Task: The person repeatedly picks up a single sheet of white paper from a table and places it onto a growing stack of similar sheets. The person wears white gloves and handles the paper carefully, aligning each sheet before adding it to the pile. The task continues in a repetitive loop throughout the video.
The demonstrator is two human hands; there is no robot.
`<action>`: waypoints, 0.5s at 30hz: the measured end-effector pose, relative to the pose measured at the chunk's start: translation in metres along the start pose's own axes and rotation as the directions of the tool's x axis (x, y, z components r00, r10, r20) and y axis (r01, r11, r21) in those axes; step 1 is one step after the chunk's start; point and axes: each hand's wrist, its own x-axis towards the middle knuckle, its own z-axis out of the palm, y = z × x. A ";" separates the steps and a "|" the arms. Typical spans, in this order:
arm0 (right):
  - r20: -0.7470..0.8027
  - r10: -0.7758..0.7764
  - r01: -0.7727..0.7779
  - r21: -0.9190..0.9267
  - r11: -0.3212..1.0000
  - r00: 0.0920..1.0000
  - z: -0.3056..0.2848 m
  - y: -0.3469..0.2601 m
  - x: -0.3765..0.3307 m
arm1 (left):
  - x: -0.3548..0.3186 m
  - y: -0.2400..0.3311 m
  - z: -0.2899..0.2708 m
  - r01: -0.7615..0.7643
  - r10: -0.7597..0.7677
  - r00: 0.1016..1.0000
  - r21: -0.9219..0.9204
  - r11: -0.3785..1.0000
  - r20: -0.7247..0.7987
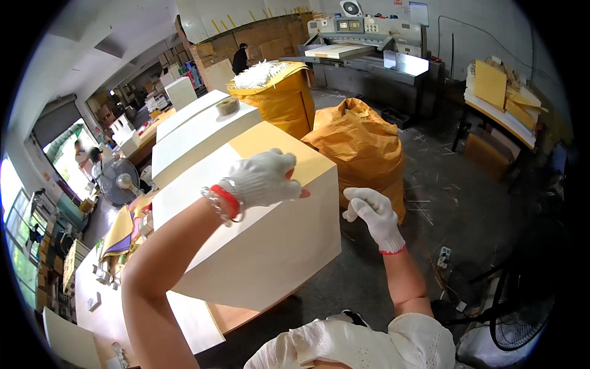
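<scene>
While the tall white paper stack (270,252) stands at the table's (236,315) right edge, an orange sack (362,147) sits beyond its far right corner. Left hand (261,178), gloved: over the stack's top, fingers loosely open (contact unconfirmed). Right hand (373,216), gloved: off the right edge, fingers bent, grip cannot be told.

A bulging orange plastic sack (359,147) and a tall yellow sack (279,101) heaped with white paper strips (255,75), on a dark, littered floor (436,172).
Behind them, a long grey metal machine (369,40) carries a flat, pale stack of sheets (340,51) at its front edge, towards the left corner. Farther right, yellow boards (490,84) lie piled on a table (504,122). A round black fan (521,307) stands at lower right, a round grey fan (118,181) at left. A small grey block (94,301) lies near the left edge of a white worktop (123,307).
</scene>
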 end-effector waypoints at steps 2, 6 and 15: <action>-0.054 0.095 -0.092 0.048 0.995 0.994 -0.010 0.007 0.000 | 0.007 -0.004 -0.008 0.032 -0.020 0.995 -0.116 0.993 0.101; -0.014 0.116 -0.113 0.134 0.985 0.993 -0.025 0.029 0.006 | 0.014 -0.013 -0.007 -0.007 0.025 0.993 -0.158 0.987 0.117; 0.052 0.138 -0.145 0.162 0.976 0.989 -0.035 0.042 0.021 | 0.015 -0.001 -0.014 0.050 -0.032 0.990 -0.124 0.991 0.140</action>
